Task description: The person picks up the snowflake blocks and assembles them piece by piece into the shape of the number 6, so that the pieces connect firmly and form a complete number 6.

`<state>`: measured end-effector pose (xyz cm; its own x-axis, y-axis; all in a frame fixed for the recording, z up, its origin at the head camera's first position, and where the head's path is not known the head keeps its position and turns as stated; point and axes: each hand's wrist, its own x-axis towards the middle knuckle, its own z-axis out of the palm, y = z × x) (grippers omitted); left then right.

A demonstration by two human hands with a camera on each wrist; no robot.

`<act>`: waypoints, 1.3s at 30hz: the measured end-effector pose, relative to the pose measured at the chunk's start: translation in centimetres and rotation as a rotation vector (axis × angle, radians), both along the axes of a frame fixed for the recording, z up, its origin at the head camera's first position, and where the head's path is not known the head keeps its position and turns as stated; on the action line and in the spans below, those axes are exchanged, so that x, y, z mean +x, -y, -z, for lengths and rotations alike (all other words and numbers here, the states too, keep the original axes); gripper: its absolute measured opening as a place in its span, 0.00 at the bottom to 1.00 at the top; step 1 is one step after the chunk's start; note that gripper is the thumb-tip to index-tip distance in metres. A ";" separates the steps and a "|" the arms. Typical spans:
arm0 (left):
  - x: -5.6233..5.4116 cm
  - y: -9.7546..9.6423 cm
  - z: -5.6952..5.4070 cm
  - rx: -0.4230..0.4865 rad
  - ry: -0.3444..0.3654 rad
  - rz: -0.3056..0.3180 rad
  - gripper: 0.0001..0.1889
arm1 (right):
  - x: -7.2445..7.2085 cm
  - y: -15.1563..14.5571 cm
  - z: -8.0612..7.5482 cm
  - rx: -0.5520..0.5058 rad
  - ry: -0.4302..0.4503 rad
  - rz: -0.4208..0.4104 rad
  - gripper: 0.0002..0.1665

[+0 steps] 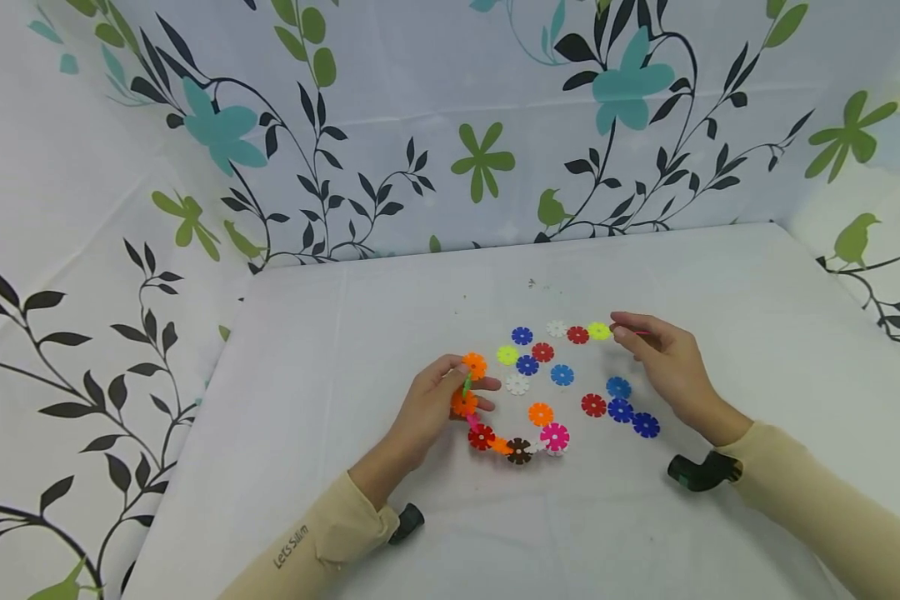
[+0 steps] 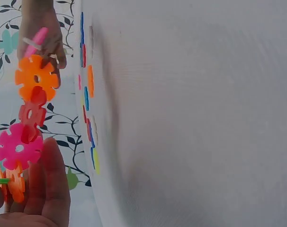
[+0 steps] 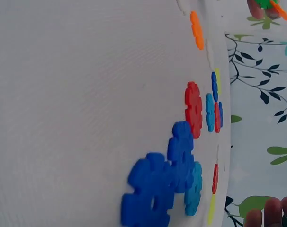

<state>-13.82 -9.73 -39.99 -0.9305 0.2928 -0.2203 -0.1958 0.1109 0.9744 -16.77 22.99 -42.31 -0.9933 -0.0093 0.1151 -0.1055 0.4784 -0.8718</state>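
Note:
My left hand [image 1: 435,396] grips one end of a chain of slotted flower-shaped plastic discs. Orange discs [image 1: 464,403] and a green disc [image 1: 467,384] sit by its fingers; the chain hangs through a red disc [image 1: 482,437] and a brown disc [image 1: 519,451] to a pink disc [image 1: 554,437]. In the left wrist view, the held pink disc [image 2: 19,147] shows near the fingers. My right hand [image 1: 671,362], beside a yellow disc [image 1: 598,331], pinches a thin red disc [image 1: 645,333] seen edge-on, mostly hidden. In the right wrist view only its fingertips [image 3: 272,213] show.
Loose discs lie between the hands on the white-covered table [image 1: 307,350], among them a blue disc [image 1: 646,425], a light-blue disc [image 1: 562,375], an orange disc [image 1: 541,414] and a white disc [image 1: 517,384]. A patterned cloth [image 1: 420,125] hangs behind the table.

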 end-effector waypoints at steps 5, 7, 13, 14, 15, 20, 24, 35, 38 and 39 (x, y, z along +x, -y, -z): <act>0.0 0.2 -0.2 0.022 0.006 -0.007 0.16 | 0.2 -0.5 0.4 0.095 0.022 -0.017 0.28; 0.0 0.3 -0.2 0.029 0.011 -0.012 0.17 | 0.3 -0.7 0.5 0.128 0.017 -0.036 0.25; 0.0 0.3 -0.2 0.025 0.021 -0.070 0.19 | 0.3 -0.8 0.9 0.206 -0.014 -0.109 0.19; 0.0 0.3 -0.2 0.024 0.021 -0.083 0.19 | 0.3 -0.8 0.9 0.223 -0.017 -0.123 0.18; 0.0 0.4 -0.1 0.022 0.022 -0.096 0.19 | 0.4 -0.8 0.9 0.242 -0.020 -0.137 0.17; 0.0 0.4 -0.1 0.047 0.018 -0.130 0.19 | 0.6 -0.5 0.8 0.333 -0.004 -0.225 0.15; 0.0 0.3 -0.1 0.059 0.016 -0.132 0.19 | 0.7 -0.2 0.8 0.440 0.003 -0.323 0.15; 0.0 0.3 0.0 0.074 0.036 -0.137 0.19 | 0.8 0.0 0.9 0.556 -0.019 -0.442 0.22; 0.0 0.3 -0.1 0.076 0.040 -0.137 0.18 | 0.7 0.1 0.9 0.569 -0.018 -0.450 0.23; 0.0 0.3 -0.1 0.077 0.039 -0.137 0.18 | 0.7 0.1 0.9 0.572 -0.015 -0.453 0.22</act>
<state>-13.85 -10.01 -39.89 -0.9540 0.1813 -0.2389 -0.2419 0.0057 0.9703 -16.07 22.93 -43.21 -0.8760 -0.4820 -0.0171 -0.4115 0.7653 -0.4949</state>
